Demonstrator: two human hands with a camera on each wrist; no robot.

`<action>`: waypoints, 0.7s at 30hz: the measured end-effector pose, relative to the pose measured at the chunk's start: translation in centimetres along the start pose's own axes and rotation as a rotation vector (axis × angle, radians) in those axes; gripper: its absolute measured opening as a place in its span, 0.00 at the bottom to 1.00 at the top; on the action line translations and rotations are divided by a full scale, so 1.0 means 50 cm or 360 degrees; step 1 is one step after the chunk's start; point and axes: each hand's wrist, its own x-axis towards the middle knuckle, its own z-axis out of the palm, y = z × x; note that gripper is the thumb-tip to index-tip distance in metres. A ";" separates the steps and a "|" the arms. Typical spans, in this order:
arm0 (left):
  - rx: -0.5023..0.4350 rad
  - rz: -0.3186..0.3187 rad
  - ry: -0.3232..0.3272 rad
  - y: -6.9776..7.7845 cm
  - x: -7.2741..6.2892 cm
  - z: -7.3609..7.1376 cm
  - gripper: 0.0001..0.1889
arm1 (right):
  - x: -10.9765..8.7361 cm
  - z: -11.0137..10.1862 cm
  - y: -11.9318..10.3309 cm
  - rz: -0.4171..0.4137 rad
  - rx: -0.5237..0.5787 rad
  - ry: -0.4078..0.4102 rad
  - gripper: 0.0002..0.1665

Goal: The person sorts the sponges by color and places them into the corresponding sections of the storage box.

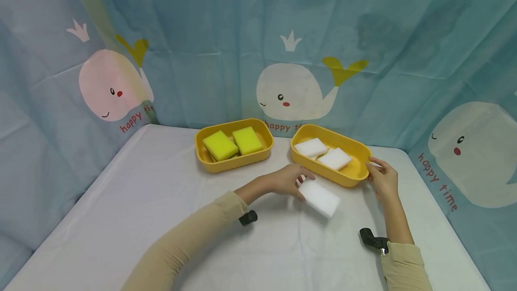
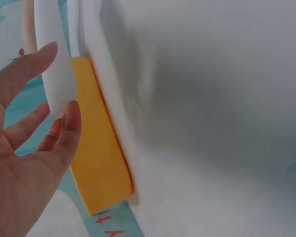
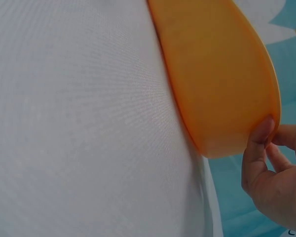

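Note:
My left hand (image 1: 287,180) pinches a white sponge block (image 1: 320,197) by its left end, in front of the right yellow tray (image 1: 323,169). In the left wrist view the thumb lies on one face of the sponge (image 2: 56,74) and the fingertips are at its lower end. At the right tray's right end, my right hand (image 1: 383,178) pinches the rim. The right wrist view shows its thumb against the outer wall of the tray (image 3: 217,74). Two white sponges, the left one (image 1: 311,147) and the right one (image 1: 335,159), lie inside that tray.
A second yellow tray (image 1: 242,164) stands to the left, with yellow-green sponges (image 1: 220,145) in it. Both trays are near the back edge of the white-covered table (image 1: 121,201). Behind them hangs a blue curtain (image 1: 210,84) with whale prints.

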 end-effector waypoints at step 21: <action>0.0026 -0.0029 0.0162 0.022 0.033 -0.050 0.35 | 0.002 0.000 0.003 -0.0020 -0.0028 0.0016 0.30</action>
